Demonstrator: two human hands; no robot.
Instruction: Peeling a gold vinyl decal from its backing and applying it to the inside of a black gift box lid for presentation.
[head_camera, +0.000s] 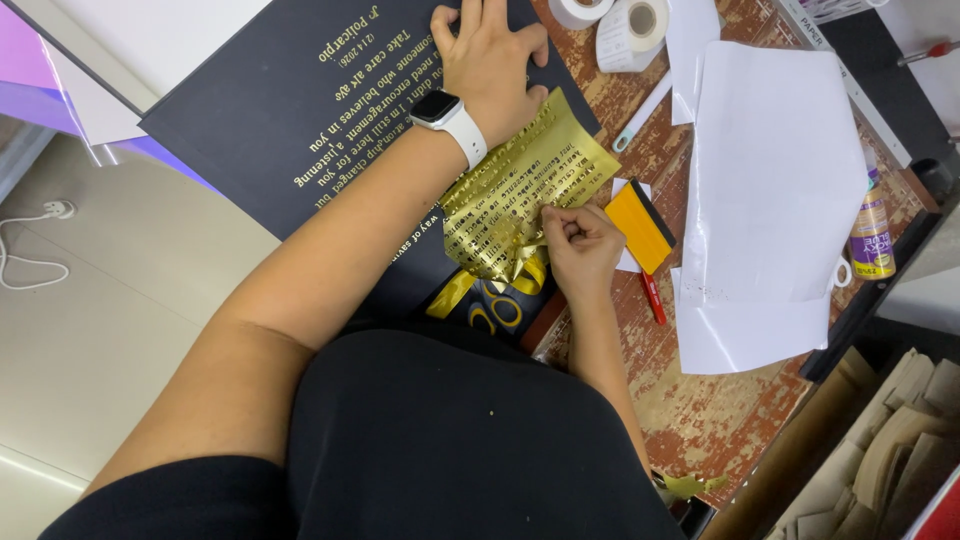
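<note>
A large dark board (280, 110) with gold lettering lies across the worn wooden table (700, 400). My left hand (490, 60), a white watch on its wrist, presses flat on the board near its far edge. A crinkled sheet of gold foil (520, 190) curls up off the board beside that wrist. My right hand (580, 245) pinches the foil's near edge, fingers closed on it. More gold foil strips (455, 290) hang below at the board's near corner.
An orange squeegee (640, 225) and a red pen (653, 297) lie just right of my right hand. White paper sheets (770, 190) cover the right of the table. Tape rolls (630, 30) sit at the far edge, a glue bottle (872, 235) at right.
</note>
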